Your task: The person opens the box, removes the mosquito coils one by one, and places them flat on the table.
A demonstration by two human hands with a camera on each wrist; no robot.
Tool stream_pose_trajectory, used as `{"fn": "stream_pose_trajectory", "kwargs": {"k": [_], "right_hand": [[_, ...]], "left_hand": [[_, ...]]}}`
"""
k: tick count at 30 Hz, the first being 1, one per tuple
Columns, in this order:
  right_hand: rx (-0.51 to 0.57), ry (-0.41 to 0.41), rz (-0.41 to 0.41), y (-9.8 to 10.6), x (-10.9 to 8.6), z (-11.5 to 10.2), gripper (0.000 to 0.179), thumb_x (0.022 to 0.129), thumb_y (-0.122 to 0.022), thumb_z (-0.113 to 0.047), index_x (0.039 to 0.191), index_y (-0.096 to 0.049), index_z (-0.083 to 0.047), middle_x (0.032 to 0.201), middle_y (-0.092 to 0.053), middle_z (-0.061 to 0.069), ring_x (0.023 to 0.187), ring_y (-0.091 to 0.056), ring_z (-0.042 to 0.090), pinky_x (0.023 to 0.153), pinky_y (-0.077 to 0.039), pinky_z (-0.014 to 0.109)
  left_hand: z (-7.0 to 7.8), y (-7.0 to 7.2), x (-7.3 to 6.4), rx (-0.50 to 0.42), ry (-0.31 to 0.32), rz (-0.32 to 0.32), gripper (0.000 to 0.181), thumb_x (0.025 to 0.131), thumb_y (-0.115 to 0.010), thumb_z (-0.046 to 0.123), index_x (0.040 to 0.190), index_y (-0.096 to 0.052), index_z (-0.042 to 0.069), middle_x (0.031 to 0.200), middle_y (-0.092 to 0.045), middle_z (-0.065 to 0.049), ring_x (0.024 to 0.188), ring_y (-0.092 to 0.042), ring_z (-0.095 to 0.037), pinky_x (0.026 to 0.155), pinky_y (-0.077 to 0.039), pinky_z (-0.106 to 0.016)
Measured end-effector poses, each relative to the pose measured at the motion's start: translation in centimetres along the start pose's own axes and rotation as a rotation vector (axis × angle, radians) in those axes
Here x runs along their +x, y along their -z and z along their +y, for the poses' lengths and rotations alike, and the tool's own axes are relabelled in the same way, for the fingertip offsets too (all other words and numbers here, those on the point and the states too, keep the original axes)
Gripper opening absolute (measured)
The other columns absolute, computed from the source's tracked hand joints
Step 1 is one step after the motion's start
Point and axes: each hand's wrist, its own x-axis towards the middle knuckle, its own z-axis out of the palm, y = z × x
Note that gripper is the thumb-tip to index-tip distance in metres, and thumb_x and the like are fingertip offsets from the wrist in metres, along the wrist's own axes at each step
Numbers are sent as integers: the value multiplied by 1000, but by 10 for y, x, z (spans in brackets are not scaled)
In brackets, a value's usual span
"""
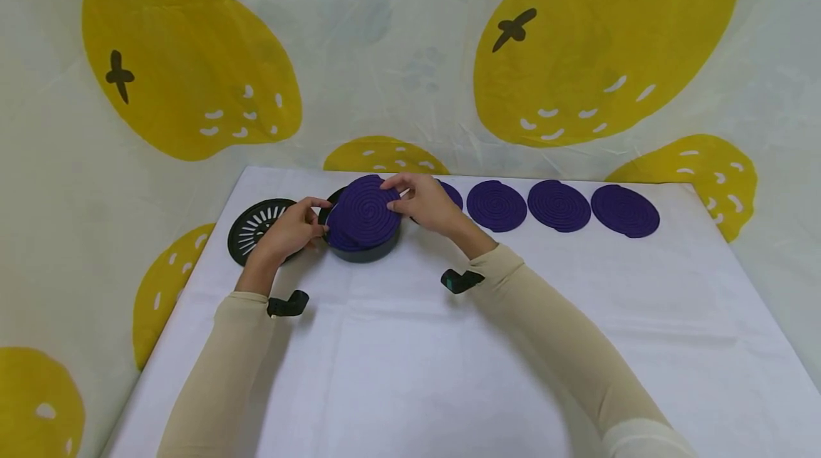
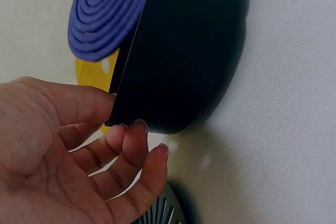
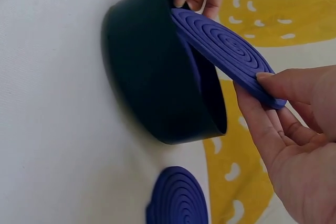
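My right hand (image 1: 426,201) pinches a purple mosquito coil (image 1: 367,210) by its edge, thumb on top and fingers beneath. The coil is tilted over the mouth of a round dark container (image 3: 147,66), its far edge right at the rim. Inside that container, a strip of purple shows under the coil in the right wrist view. With thumb and fingertips, my left hand (image 1: 291,230) grips the container's rim on the left side. A black slotted round lid (image 1: 242,233) lies just left of the container, partly covered by the left hand.
Several more purple coils lie in a row to the right, such as a near one (image 1: 497,206) and the farthest one (image 1: 625,211). One is partly hidden behind my right hand. Behind the white table (image 1: 410,358) hangs a cloth (image 1: 385,52) with yellow fruit prints.
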Motion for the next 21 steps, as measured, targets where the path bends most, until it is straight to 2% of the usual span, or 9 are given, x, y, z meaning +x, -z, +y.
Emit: {"fn": "stream_pose_trajectory", "kwargs": {"k": [9, 21], "right_hand": [[87, 28, -11, 14, -9, -7, 32, 90, -74, -1, 121, -70, -6, 111, -61, 12, 79, -64, 21, 76, -61, 35], [84, 40, -20, 26, -22, -8, 31, 92, -74, -5, 122, -69, -9, 115, -57, 12, 81, -60, 20, 75, -59, 28]], "left_hand": [[1, 1, 0, 4, -2, -4, 52, 97, -61, 2, 146, -46, 6, 93, -47, -11, 86, -57, -33, 73, -59, -44], [1, 1, 1, -11, -13, -9, 52, 96, -61, 0, 145, -46, 4, 91, -47, -11, 85, -58, -32, 72, -59, -44]]}}
